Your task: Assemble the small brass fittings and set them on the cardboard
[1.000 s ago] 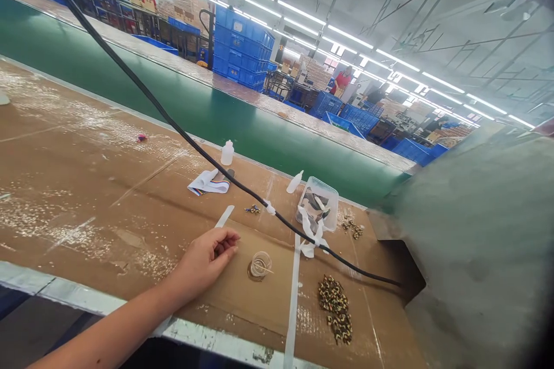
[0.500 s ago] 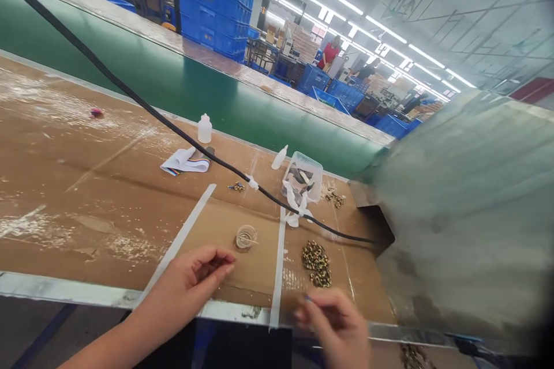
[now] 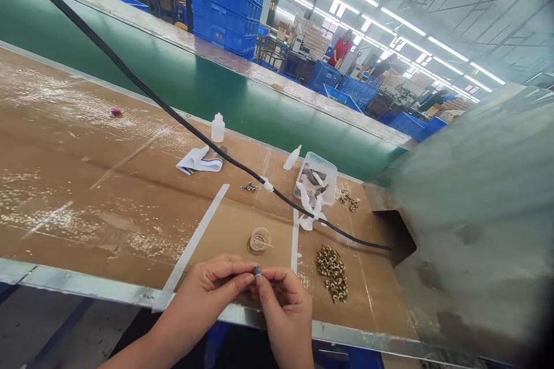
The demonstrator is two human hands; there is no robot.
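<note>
Near the table's front edge my two hands meet, fingertips together. Between them shows a small blue and dark metal piece [image 3: 257,271], too small to name more exactly. My right hand [image 3: 283,305] pinches it from the right. My left hand [image 3: 212,291] is closed, thumb against forefinger, with its tips at the same piece. Just beyond the fingers stands a small clear cup [image 3: 260,239] with a thin stick resting in it. To the right lies a heap of small brass-and-black parts [image 3: 332,272]. Several blue-and-brass pieces [image 3: 249,187] lie farther back.
A black cable [image 3: 208,134] crosses above the table diagonally. Behind it are a white bottle [image 3: 218,128], a dropper bottle [image 3: 292,158], a striped ribbon [image 3: 200,161] and a clear plastic box [image 3: 329,176]. A metal panel [image 3: 471,230] closes the right side. A green conveyor [image 3: 173,81] runs behind.
My right hand has moved left and up from the front edge, bringing the small blue piece to my left fingertips. My left hand has shifted slightly right. The view has turned a little.
</note>
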